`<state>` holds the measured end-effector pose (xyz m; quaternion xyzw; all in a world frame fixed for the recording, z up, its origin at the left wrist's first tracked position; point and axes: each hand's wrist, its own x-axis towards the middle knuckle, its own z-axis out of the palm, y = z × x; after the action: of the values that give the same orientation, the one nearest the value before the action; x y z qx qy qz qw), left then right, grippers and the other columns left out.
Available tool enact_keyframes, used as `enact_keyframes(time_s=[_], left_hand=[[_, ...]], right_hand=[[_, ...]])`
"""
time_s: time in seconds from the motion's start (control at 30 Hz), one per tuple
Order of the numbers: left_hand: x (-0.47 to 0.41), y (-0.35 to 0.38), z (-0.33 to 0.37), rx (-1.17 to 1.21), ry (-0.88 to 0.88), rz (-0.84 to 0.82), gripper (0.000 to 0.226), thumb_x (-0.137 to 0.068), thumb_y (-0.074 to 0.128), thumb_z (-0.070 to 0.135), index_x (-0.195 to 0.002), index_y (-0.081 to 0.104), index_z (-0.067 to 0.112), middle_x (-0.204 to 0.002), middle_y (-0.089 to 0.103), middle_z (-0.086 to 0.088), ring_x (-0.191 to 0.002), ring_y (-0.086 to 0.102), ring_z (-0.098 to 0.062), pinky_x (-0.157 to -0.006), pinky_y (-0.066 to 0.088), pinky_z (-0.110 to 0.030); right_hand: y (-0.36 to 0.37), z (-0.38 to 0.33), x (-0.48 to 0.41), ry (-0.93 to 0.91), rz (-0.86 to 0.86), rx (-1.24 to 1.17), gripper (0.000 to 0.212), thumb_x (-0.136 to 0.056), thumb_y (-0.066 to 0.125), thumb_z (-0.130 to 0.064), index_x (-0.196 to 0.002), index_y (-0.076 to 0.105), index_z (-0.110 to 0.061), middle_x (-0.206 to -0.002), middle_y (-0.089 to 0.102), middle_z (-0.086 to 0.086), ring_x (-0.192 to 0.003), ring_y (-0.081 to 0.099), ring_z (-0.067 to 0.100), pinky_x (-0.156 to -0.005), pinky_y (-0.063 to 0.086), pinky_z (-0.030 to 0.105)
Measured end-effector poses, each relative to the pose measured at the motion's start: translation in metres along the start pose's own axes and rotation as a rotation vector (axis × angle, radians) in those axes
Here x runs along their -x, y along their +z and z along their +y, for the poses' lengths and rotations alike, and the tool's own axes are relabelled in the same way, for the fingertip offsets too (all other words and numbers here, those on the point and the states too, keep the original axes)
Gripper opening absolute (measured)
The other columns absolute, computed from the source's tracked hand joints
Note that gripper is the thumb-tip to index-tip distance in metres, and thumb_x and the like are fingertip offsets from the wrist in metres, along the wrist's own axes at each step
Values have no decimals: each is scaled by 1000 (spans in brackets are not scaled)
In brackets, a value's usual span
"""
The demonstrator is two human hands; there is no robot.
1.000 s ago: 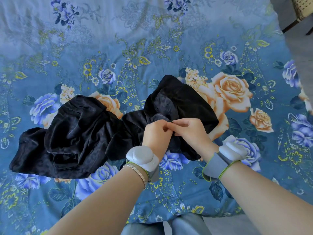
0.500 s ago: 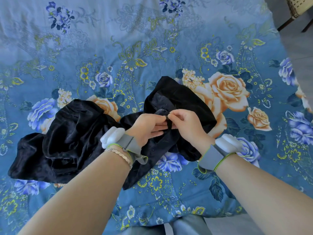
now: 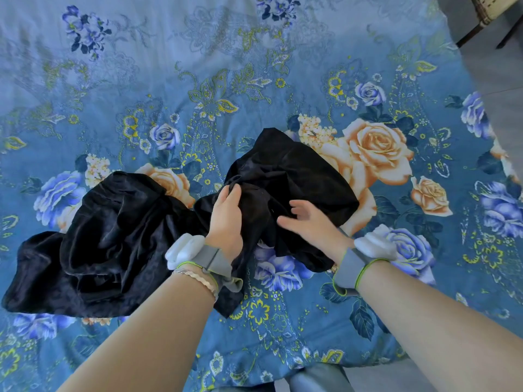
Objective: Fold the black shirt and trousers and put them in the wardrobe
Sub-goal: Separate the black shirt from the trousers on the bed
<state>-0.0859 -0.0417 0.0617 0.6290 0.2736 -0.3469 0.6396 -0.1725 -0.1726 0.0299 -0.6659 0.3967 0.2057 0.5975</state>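
Two crumpled heaps of shiny black clothing lie on the bed. The larger heap (image 3: 99, 244) is at the left, and the smaller black garment (image 3: 285, 176) is in the middle. Which heap is the shirt and which the trousers cannot be told. My left hand (image 3: 226, 219) lies on the smaller garment's left side, and its fingertips pinch a fold at the top. My right hand (image 3: 308, 222) hovers over the same garment's near right part. Its fingers are spread and blurred and hold nothing.
The bed is covered by a blue floral sheet (image 3: 283, 66) that reaches to the far edge of view. Grey floor and a chair's legs (image 3: 481, 26) show at the top right. The bed's near edge runs below my forearms.
My two hands, which pinched the cloth together at one spot, have parted. The right hand let go and opened, and the left slid up along the fold.
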Motion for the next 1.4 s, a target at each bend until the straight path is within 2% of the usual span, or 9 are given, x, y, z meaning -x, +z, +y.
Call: enact_keyframes(time_s=[0.13, 0.37, 0.5, 0.6, 0.77, 0.8, 1.07, 1.2, 1.4], left_hand=[[0, -8, 0, -2, -68, -22, 46, -97, 44, 27, -142, 39, 29, -146, 43, 6, -133, 44, -16, -114, 35, -38], [-4, -27, -4, 10, -96, -60, 44, -94, 51, 27, -138, 47, 23, -137, 54, 1, -124, 54, -21, -110, 39, -40], [-7, -41, -5, -247, 125, 254, 26, -93, 50, 23, -69, 54, 14, -75, 51, -2, -74, 48, -17, -75, 38, -28], [-1, -47, -8, -689, 252, 353, 42, -93, 49, 31, -60, 31, 12, -58, 32, -2, -59, 33, -22, -55, 25, -31], [10, -36, -11, -951, -2, 163, 56, -91, 54, 40, -49, 33, 12, -52, 42, -7, -59, 52, -32, -64, 34, -30], [13, -31, -10, -931, 19, 146, 55, -91, 54, 40, -48, 34, 12, -54, 47, -11, -88, 60, -36, -65, 37, -32], [33, 7, 15, 37, -108, -201, 18, -94, 47, 6, -85, 60, 13, -81, 62, -8, -69, 58, -17, -62, 50, -25], [39, 1, 22, 40, -94, -262, 31, -95, 40, -2, -98, 61, 21, -87, 62, -3, -73, 56, -15, -66, 46, -27], [41, 2, 19, -29, -77, -134, 32, -96, 45, 1, -123, 55, 16, -89, 65, -4, -72, 63, -16, -62, 58, -27]], right_hand=[[23, 13, -11, -153, 21, 320, 69, -76, 73, -24, -136, 41, -16, -134, 48, 8, -128, 44, 21, -102, 33, 25], [43, -9, -23, -435, 164, 426, 26, -79, 59, -8, -103, 68, -12, -103, 65, 10, -102, 59, 29, -87, 44, 36], [31, -4, -17, -433, 286, 348, 11, -78, 69, -13, -89, 70, -12, -82, 56, 1, -78, 58, 19, -79, 48, 36], [18, -7, -8, -447, 286, 330, 6, -77, 71, -12, -79, 66, -14, -67, 50, -4, -59, 46, 4, -65, 42, 25], [5, -37, 5, -270, 248, 178, 14, -80, 65, -18, -73, 54, -23, -66, 51, -6, -60, 46, 5, -56, 32, 21], [5, -44, 12, -292, 269, 166, 19, -78, 65, -14, -70, 51, -25, -64, 49, -8, -59, 45, 5, -56, 33, 20], [17, -67, 43, -400, 156, 148, 16, -74, 71, -7, -85, 63, -17, -66, 53, -14, -59, 51, 2, -62, 41, 5], [9, -66, 41, -369, 123, 60, 19, -75, 71, -6, -89, 65, -18, -71, 58, -7, -73, 61, 18, -81, 54, 33], [-1, -56, 41, -330, 325, 219, 19, -68, 79, -13, -83, 67, -14, -74, 63, -1, -71, 61, 15, -69, 47, 17]])
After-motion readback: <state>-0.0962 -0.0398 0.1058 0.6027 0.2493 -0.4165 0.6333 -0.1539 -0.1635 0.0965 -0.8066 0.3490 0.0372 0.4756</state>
